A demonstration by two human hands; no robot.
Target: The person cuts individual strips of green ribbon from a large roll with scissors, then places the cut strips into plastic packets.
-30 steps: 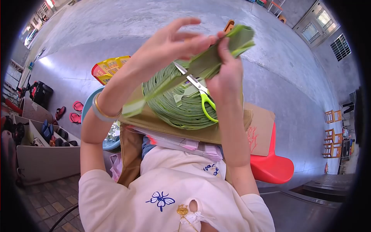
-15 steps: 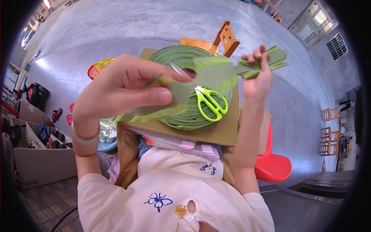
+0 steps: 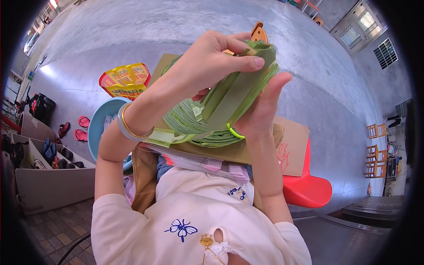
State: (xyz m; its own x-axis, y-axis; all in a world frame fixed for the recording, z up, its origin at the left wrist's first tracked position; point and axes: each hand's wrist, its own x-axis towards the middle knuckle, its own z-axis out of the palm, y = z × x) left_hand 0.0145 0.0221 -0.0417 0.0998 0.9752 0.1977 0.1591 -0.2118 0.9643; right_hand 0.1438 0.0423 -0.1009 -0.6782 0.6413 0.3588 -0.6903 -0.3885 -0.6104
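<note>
Folded green leaf strip (image 3: 234, 95), glossy, layered, pinched between both hands.

Home yard, by the look: bare concrete floor (image 3: 132, 31), shoe rack (image 3: 53, 181) and sandals (image 3: 81, 129) at left, red chair (image 3: 309, 191) lower right, barred windows (image 3: 357, 27) upper right.
</note>
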